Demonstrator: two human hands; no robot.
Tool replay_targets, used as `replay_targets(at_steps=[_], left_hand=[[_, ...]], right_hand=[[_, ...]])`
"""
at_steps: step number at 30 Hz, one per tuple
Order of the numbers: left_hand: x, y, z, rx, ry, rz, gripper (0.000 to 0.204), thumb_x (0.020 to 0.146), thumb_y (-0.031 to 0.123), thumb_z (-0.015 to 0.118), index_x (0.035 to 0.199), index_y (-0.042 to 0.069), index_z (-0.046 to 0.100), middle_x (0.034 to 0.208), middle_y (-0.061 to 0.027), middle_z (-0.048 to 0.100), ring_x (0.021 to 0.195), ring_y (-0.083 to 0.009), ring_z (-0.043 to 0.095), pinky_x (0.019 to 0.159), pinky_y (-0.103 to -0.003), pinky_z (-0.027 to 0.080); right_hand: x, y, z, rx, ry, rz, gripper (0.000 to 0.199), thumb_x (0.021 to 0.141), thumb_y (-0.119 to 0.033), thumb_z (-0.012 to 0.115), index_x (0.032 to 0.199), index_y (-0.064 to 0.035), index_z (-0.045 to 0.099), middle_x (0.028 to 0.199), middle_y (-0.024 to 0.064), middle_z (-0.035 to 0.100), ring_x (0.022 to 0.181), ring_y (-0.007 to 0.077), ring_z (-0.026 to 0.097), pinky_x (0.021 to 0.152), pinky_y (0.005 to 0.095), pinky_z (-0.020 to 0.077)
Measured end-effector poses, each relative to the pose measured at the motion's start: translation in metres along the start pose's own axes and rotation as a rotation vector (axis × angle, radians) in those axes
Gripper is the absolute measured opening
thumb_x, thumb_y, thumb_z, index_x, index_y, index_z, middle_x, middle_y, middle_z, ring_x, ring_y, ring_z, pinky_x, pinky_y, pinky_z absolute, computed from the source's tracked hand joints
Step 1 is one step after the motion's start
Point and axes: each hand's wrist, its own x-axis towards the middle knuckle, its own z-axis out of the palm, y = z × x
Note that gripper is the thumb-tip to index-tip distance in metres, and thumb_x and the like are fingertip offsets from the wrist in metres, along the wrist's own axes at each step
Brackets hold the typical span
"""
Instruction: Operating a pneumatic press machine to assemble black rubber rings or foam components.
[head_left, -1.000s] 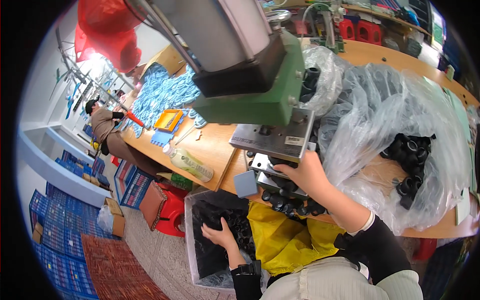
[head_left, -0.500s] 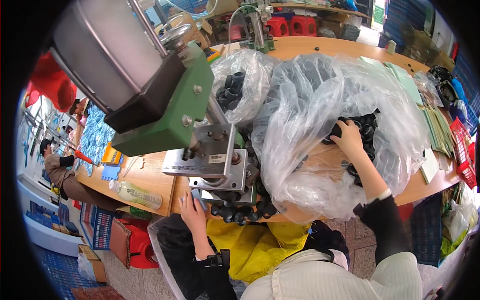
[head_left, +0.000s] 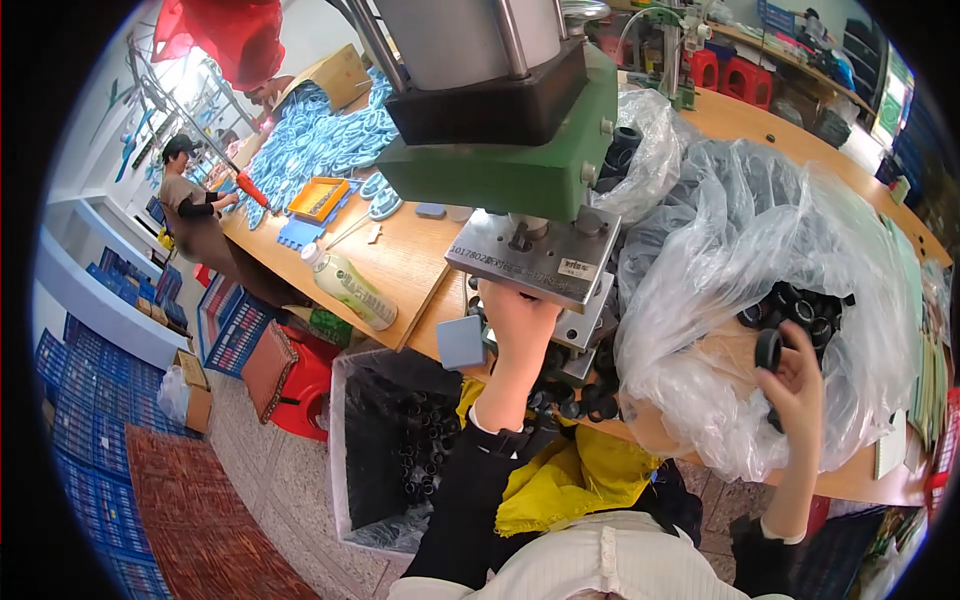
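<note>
My left hand (head_left: pixel 515 325) reaches into the bench press, under its upper steel plate (head_left: pixel 540 255); its fingers are hidden there. The press has a green head (head_left: pixel 500 175) and a pale grey cylinder above. My right hand (head_left: pixel 797 385) holds a black ring-shaped part (head_left: pixel 767 350) between thumb and fingers, over the open mouth of a clear plastic bag (head_left: pixel 720 300). Several more black parts (head_left: pixel 800 315) lie in the bag beside that hand. Small black pieces (head_left: pixel 575 400) sit below the press at the table's front edge.
A blue-grey square pad (head_left: pixel 461 342) juts from the table edge by my left wrist. Below stands a lined bin (head_left: pixel 338 450) holding black rings. A bottle (head_left: pixel 350 285) lies left of the press. A co-worker (head_left: pixel 190 205) stands beyond, near a heap of light-blue pieces (head_left: pixel 310 140).
My left hand has moved from the table edge up under the press plate. My right hand has come nearer from the pile, now with a black ring. The view has swung left.
</note>
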Motion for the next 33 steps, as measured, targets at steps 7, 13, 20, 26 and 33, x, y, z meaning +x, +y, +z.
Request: replay_targets(at_steps=[7, 13, 20, 26, 33], left_hand=[[-0.029, 0.009, -0.012, 0.121, 0.168, 0.031, 0.041, 0.071, 0.018, 0.075, 0.103, 0.000, 0.058, 0.094, -0.0141, 0.062, 0.088, -0.0331, 0.058, 0.086, -0.038, 0.044], [-0.124, -0.075, -0.111, 0.484, 0.455, -0.271, 0.053, 0.074, 0.017, 0.075, 0.116, -0.005, 0.050, 0.116, -0.0212, 0.053, 0.111, -0.0360, 0.049, 0.097, -0.042, 0.038], [-0.114, -0.119, -0.120, 0.647, 0.262, -0.222, 0.056, 0.081, 0.022, 0.068, 0.127, -0.002, 0.046, 0.133, -0.0218, 0.045, 0.127, -0.0413, 0.036, 0.102, -0.048, 0.032], [-0.064, -0.143, -0.071, 0.528, -0.212, -0.038, 0.030, 0.088, 0.014, 0.055, 0.116, 0.003, 0.059, 0.122, -0.0158, 0.057, 0.123, -0.0382, 0.044, 0.101, -0.044, 0.035], [-0.066, -0.133, -0.054, 0.533, -0.199, -0.039, 0.029, 0.091, 0.013, 0.050, 0.116, 0.002, 0.059, 0.123, -0.0177, 0.057, 0.123, -0.0400, 0.043, 0.100, -0.044, 0.036]], right_hand=[[0.005, -0.007, 0.124, -0.040, -0.342, -0.262, 0.062, 0.066, -0.001, 0.078, 0.122, 0.0015, 0.054, 0.105, 0.0115, 0.061, 0.095, 0.0195, 0.061, 0.079, 0.0304, 0.0518], [0.041, -0.019, 0.211, -0.213, -0.321, -0.356, 0.045, 0.066, -0.012, 0.077, 0.106, -0.0014, 0.062, 0.094, 0.0196, 0.063, 0.083, 0.0364, 0.061, 0.074, 0.0375, 0.0496], [0.057, -0.015, 0.219, -0.125, -0.321, -0.379, 0.032, 0.063, -0.009, 0.076, 0.091, 0.0029, 0.065, 0.082, 0.0218, 0.064, 0.079, 0.0369, 0.063, 0.071, 0.0404, 0.0505], [0.007, -0.009, 0.151, -0.081, -0.221, -0.357, 0.049, 0.076, -0.019, 0.074, 0.116, 0.0036, 0.057, 0.105, 0.0233, 0.062, 0.097, 0.0378, 0.060, 0.083, 0.0397, 0.0472], [0.072, 0.092, -0.030, -1.112, 0.283, -0.301, 0.031, 0.068, -0.009, 0.065, 0.099, -0.0028, 0.063, 0.097, 0.0171, 0.062, 0.101, 0.0336, 0.055, 0.081, 0.0417, 0.0470]])
